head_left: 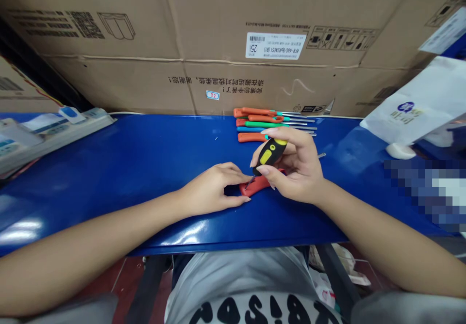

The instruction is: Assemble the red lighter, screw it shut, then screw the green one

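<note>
A: Room to move?
B: Blue table open on the left. Row of screwdrivers just behind the hands, cardboard boxes along the rear edge.
A: Grip?
B: Right hand clamps the black-and-yellow screwdriver, tip slanting down-left onto the red plastic piece. Left hand pinches that piece against the table.

This looks like a workshop or stockroom bench. Brown corrugated cardboard shipping cartons with a white barcode label and handling symbols wall in a glossy blue worktable. A row of orange-, green- and blue-handled screwdrivers lies on it, a white multi-socket power strip at its left end; a black-and-yellow-handled screwdriver is gripped in the right hand.
</note>
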`<act>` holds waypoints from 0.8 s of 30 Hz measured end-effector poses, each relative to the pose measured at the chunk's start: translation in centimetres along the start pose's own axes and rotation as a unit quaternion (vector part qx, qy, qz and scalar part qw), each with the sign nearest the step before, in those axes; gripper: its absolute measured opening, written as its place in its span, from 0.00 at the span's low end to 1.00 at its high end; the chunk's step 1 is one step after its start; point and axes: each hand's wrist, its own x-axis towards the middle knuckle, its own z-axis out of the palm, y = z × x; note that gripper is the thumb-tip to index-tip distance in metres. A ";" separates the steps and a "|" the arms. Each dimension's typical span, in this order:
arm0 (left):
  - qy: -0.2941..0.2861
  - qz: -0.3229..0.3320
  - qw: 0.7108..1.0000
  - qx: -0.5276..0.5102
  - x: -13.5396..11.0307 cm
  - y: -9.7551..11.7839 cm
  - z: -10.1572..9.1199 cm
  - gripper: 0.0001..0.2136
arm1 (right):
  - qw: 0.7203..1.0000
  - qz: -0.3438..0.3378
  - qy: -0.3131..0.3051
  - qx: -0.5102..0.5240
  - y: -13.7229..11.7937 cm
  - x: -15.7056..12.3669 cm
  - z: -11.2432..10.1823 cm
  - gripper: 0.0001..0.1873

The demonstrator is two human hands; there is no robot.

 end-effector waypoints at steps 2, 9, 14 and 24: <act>-0.003 0.000 1.000 0.001 0.0 0.1 -0.1 0.12 | 1.000 -0.001 -0.001 -0.002 0.0 -0.1 0.1 0.31; -0.009 -0.002 1.000 -0.004 0.1 0.2 -0.2 0.13 | 1.000 0.026 -0.005 -0.007 -0.1 -0.4 0.0 0.29; -0.014 -0.012 1.000 -0.006 0.0 0.1 -0.1 0.13 | 0.997 0.065 -0.032 0.001 -0.5 -0.1 -0.3 0.29; -0.015 -0.011 1.000 -0.005 0.1 0.3 -0.1 0.14 | 0.993 0.043 -0.003 -0.109 -0.5 0.4 -0.7 0.27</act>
